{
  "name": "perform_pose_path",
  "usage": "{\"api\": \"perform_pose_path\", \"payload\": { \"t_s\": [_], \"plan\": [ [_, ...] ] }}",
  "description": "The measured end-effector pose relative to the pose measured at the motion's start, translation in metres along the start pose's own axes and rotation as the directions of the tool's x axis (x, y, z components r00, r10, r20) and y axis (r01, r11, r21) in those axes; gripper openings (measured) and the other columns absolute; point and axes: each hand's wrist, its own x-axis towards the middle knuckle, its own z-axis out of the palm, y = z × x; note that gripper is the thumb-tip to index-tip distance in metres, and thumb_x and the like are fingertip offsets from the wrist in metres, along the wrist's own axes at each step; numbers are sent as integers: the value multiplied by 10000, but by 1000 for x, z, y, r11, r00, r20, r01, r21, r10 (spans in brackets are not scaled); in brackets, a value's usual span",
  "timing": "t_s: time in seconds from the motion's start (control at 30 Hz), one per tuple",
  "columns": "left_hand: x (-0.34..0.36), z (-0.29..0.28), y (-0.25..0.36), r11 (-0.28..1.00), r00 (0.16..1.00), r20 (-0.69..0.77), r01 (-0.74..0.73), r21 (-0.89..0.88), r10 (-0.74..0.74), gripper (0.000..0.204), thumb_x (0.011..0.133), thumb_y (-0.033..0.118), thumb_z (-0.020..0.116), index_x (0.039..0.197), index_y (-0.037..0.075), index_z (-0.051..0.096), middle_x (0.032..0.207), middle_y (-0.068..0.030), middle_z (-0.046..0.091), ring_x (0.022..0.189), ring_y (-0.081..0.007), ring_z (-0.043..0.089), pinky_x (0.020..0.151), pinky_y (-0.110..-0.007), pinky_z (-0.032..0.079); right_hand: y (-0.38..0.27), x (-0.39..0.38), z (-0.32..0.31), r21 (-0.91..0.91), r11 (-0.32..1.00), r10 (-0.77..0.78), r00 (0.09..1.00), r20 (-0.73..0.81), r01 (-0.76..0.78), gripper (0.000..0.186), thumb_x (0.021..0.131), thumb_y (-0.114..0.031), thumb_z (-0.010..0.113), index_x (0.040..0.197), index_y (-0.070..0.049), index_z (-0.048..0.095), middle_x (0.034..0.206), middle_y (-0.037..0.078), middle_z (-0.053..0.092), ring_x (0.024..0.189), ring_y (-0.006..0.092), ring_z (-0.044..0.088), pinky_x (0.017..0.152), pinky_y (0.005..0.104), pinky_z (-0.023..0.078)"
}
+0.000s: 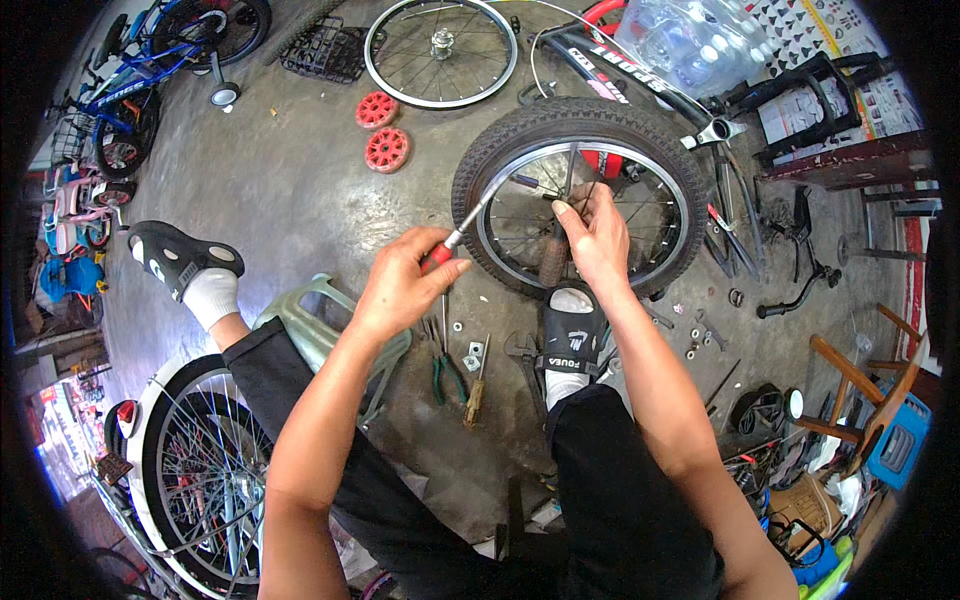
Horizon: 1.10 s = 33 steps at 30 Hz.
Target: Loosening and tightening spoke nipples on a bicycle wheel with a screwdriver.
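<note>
screwdriver with a red handle and slim steel shaft [456, 239], at a silver-rimmed wheel with a knobbly black tyre [600, 115]

my left hand [400, 280] has its grip wrapped around the handle; the wheel lies just ahead. my right hand [595, 240] curls inside the rim, its grip nearly closed, on what i can't tell. i'd brace the wheel there and guide the tip gently, sparing the tyre. whether the tip touches metal is unclear, and that right hand hides the wheel's middle.

Loose wheels [572, 114] and scattered tools [475, 403] show a bicycle workshop [260, 190].
</note>
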Motion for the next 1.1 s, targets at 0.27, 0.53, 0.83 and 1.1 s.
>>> {"api": "perform_pose_path", "payload": {
  "t_s": [0.27,0.53,0.83,1.1],
  "plan": [
    [39,-56,4,965,979,185,35,262,-85,394,929,229,777,1292,86,724,994,-161,762,827,-221,720,781,-365,553,4,1,2,-18,1000,-21,999,-45,20,385,897,-362,760,1042,-44,599,842,134,696,788,345,680,734,463,505],
    [92,-92,-6,963,935,344,-12,270,-85,361,915,292,768,1223,104,765,913,-124,778,820,-249,740,729,-385,571,7,1,4,-42,999,-22,998,-55,20,401,889,-373,771,1035,-43,595,827,135,686,775,363,672,724,479,500],
    [159,-109,29,908,713,570,251,335,-408,296,935,274,729,1141,71,795,789,7,713,644,-77,600,510,-266,441,8,2,4,-53,998,-25,998,-65,21,401,893,-377,767,1043,-45,599,850,136,704,805,362,688,743,476,508],
    [161,-89,13,940,715,619,165,299,-323,329,975,259,669,1201,34,747,810,-12,686,665,-100,612,532,-290,487,1,1,4,-62,998,2,999,-37,-4,418,895,-400,750,1049,-45,593,876,145,710,842,372,689,766,485,507]
  ]
}}
